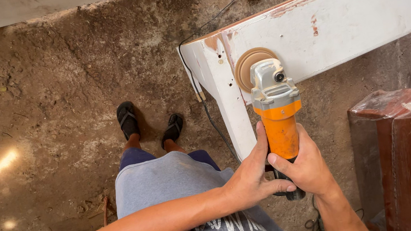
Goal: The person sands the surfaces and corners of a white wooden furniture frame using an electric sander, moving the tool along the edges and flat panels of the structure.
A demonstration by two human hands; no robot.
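Orange-bodied angle grinder with grey metal head [278, 115]: round tan sanding disc [248, 66] pressed on white painted wooden frame [343, 19] near corner. Left hand [250, 176] and right hand [308, 165] both clenched round handle, above dirt floor [60, 88].

An orange angle grinder [278, 115] with a grey metal gear head and black rear grip points away from the person, its tan round sanding disc [248, 66] pressed flat against the white-painted wooden frame [344, 24] near its corner joint.
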